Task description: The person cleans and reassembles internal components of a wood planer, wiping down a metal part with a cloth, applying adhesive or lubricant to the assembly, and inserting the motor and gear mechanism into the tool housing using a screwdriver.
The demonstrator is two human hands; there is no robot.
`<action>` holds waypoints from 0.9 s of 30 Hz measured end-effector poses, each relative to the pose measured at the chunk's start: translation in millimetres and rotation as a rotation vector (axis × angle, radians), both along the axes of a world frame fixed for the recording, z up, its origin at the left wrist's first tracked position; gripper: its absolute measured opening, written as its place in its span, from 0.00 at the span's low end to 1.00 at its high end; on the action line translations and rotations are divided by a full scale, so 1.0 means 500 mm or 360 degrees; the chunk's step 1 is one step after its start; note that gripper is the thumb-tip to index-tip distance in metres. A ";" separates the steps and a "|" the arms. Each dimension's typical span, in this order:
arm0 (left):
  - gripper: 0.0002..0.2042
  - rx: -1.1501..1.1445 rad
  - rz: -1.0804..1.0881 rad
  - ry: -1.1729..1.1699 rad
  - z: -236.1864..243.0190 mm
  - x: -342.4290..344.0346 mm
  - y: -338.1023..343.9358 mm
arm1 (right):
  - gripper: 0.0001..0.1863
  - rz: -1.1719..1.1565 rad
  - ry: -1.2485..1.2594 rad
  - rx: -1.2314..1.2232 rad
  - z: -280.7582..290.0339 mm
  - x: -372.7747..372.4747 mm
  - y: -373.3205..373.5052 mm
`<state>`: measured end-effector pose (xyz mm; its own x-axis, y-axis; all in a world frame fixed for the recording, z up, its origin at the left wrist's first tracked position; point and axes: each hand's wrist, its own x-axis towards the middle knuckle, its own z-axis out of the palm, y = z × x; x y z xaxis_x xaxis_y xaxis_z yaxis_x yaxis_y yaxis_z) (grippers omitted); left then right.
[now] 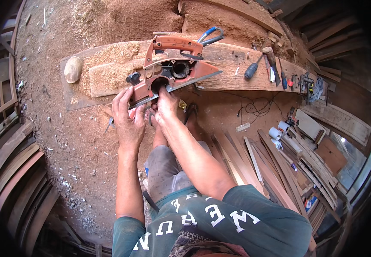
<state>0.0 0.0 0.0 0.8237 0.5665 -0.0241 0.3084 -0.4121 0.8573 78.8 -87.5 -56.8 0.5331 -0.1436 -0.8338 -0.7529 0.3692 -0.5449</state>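
An orange electric hand planer (pixel 202 70) is tilted above the near edge of a wooden bench plank (pixel 232 79). Its side is uncovered, with round openings and the inside showing. My left hand (pixel 127 113) has its fingers closed around the front end, just below a black knob (pixel 133 78). The fingers of my right hand (pixel 167 105) are bent against the lower edge, the thumb side reaching into the dark round opening by the metal sole. What those fingertips touch inside is hidden. A blue cord sleeve (pixel 210 33) sticks out behind the handle.
Wood shavings (pixel 117 53) cover the plank's left part, beside a pale rounded stone (pixel 73 70). Farther right lie a dark-handled screwdriver (pixel 251 70), a chisel (pixel 271 60) and a metal vise (pixel 307 83). Loose boards (pixel 275 167) and a black cable (pixel 258 109) lie on the ground.
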 end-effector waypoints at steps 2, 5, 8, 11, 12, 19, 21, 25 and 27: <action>0.31 0.0063 -0.0004 0.0002 -0.005 -0.001 0.000 | 0.12 -0.0023 -0.0008 -0.0006 0.005 0.005 0.003; 0.31 0.0069 -0.0006 0.0002 -0.002 0.004 0.001 | 0.12 0.0082 0.0016 -0.0017 -0.012 0.008 0.001; 0.30 0.0093 -0.0009 -0.0001 -0.003 -0.005 -0.001 | 0.10 0.0003 0.0079 -0.0024 -0.008 0.006 0.000; 0.30 0.0046 -0.0007 -0.0013 -0.002 0.000 0.001 | 0.10 0.0009 0.0021 -0.0070 -0.016 0.006 0.000; 0.30 0.0042 -0.0009 -0.0011 -0.003 -0.001 0.002 | 0.11 0.0054 -0.0004 -0.0075 -0.008 0.005 -0.002; 0.30 0.0074 -0.0013 0.0005 -0.004 -0.004 0.002 | 0.09 0.0658 -0.0476 -0.0415 0.055 -0.044 -0.080; 0.29 0.0057 -0.0016 0.0007 -0.003 -0.004 0.001 | 0.11 0.1175 -0.1074 -0.0916 0.064 -0.056 -0.109; 0.29 0.0032 -0.0021 -0.0007 -0.012 -0.007 0.003 | 0.22 0.1949 -0.1636 -0.1436 0.061 -0.047 -0.134; 0.29 0.0036 -0.0021 -0.0013 -0.012 -0.008 0.004 | 0.26 0.2032 -0.1613 -0.1477 0.055 -0.046 -0.138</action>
